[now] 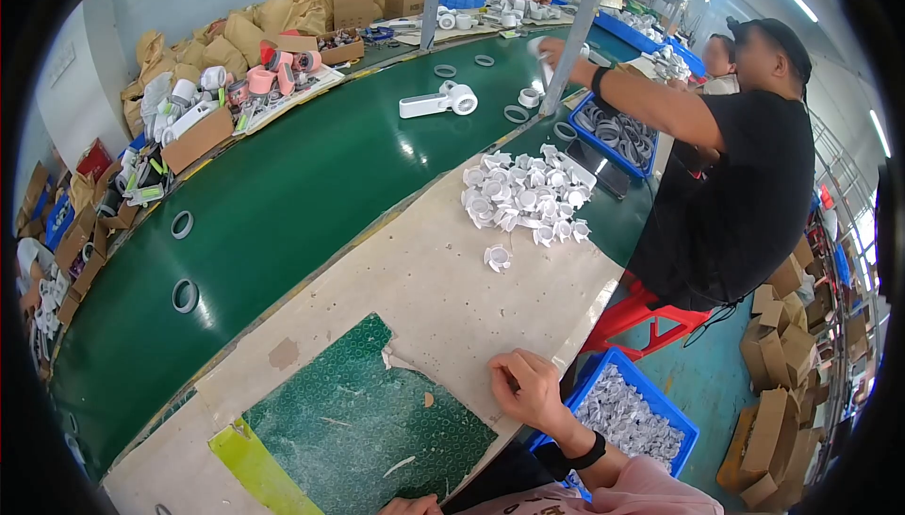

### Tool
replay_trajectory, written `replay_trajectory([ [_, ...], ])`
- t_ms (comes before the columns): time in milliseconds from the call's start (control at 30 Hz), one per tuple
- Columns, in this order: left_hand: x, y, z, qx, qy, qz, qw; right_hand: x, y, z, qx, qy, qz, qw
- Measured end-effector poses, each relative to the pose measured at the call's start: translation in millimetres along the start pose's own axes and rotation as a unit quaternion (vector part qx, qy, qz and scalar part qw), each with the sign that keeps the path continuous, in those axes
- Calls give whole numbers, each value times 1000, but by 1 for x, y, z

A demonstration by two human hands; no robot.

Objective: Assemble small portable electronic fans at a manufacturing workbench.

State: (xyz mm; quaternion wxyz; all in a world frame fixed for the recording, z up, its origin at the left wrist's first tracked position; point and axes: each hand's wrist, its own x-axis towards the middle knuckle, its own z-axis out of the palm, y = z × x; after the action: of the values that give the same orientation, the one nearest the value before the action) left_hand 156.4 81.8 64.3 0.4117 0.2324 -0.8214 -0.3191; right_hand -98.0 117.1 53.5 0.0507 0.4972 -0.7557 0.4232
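Note:
My right hand (528,388) rests on the beige worktop (377,279) near its right edge, fingers loosely curled in, with nothing showing in them. A dark band circles that wrist. Only the top of my left hand (411,506) shows at the lower edge, beside the worn green mat (363,421); its fingers are mostly cut off. Beyond my right hand lies a heap of small white plastic parts (523,192) with pronged rims. One such part (497,257) sits apart, closer to me.
A green conveyor belt (311,194) carries grey rings (185,296) and a white handheld device (438,101). To the right, a co-worker in black (745,166) reaches over a blue crate of rings (613,133). A blue crate of small clear parts (693,435) stands beside my right arm.

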Motion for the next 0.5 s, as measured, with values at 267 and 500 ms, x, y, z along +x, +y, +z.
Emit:
replay_trajectory([
  [267,1,0,-1,-1,-2,-3,1000,1,0,0,0,2,-3,1000],
  [500,-2,-1,-2,-5,-8,-17,1000,2,-1,0,3,0,2,1000],
])
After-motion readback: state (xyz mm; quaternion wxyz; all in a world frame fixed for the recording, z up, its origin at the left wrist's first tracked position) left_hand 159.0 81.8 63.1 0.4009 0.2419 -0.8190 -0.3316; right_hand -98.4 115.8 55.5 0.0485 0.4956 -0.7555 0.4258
